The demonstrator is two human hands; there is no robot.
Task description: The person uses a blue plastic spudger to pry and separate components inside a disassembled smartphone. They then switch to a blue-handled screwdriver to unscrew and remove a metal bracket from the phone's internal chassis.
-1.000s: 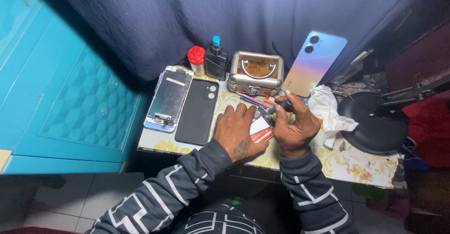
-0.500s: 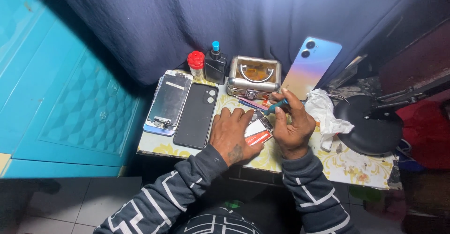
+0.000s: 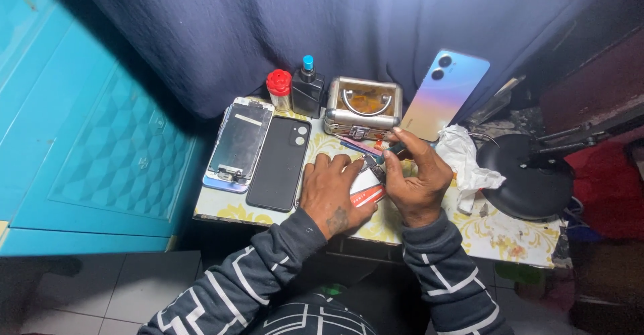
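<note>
Over the last second little had changed: the left hand (image 3: 333, 194) had stayed pressed flat, fingers spread, on a small white-and-red card-like piece (image 3: 367, 189) on the bench (image 3: 228, 204), while the right hand (image 3: 416, 181) kept pinching a slim dark tool (image 3: 394, 150), so the work looked held at one spot. The tool's long axis ran diagonally, its tip toward the left hand and its far end pointing away toward the silver case (image 3: 363, 107) beyond both hands.
</note>
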